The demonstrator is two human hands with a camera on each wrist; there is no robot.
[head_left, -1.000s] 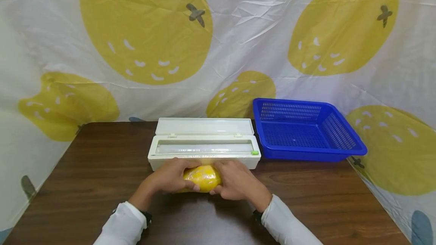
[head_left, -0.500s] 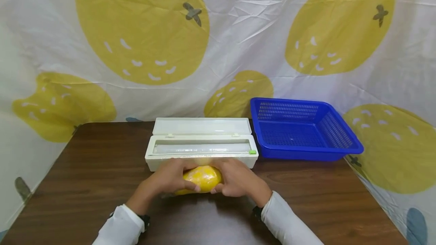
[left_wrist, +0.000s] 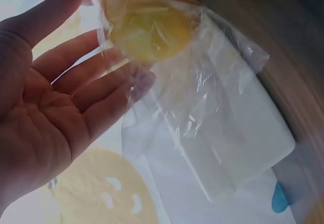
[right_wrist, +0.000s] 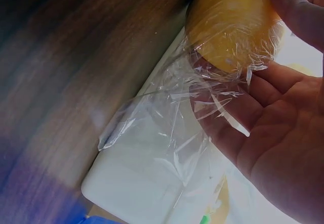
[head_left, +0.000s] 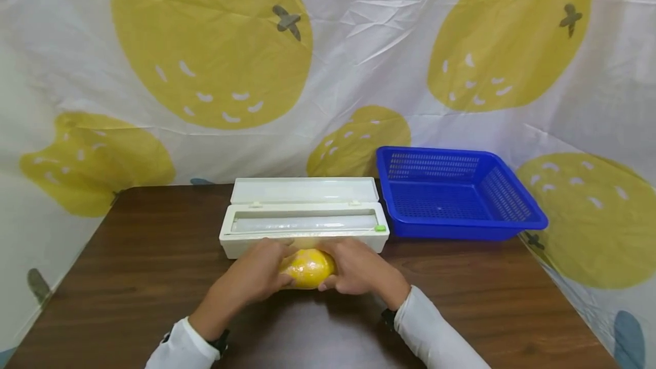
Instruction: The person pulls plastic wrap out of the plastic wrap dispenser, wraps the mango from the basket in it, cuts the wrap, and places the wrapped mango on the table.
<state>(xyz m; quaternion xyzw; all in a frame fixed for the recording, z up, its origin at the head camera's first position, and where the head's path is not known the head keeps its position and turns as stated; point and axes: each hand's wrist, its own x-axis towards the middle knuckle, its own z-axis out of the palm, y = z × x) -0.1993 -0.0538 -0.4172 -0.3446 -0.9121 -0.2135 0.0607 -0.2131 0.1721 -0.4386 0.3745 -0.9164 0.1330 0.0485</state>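
Observation:
A smooth yellow fruit [head_left: 309, 268], its exact kind unclear, is wrapped in clear cling film [left_wrist: 200, 77] with loose film trailing past its ends. My left hand [head_left: 260, 269] holds its left side, thumb at the near face and fingers against the film. On the other side my right hand [head_left: 356, 266] grips the fruit between thumb and fingers. Loose film [right_wrist: 167, 118] spreads over the fingers in the right wrist view. Just behind the hands stands a white cling film dispenser [head_left: 304, 245], lid raised, with a film roll [head_left: 307, 223] inside.
A blue plastic basket [head_left: 463, 231] stands right of the dispenser at the back of the brown wooden table [head_left: 154, 255]. A green slider [head_left: 380, 228] sits at the dispenser's right front edge. A lemon-print curtain [head_left: 359, 73] hangs behind the table.
The fruit has turned slightly between my hands, and its yellow left end no longer shows under the left hand. My left thumb has drawn back a little leftward. The right hand stays nearly still.

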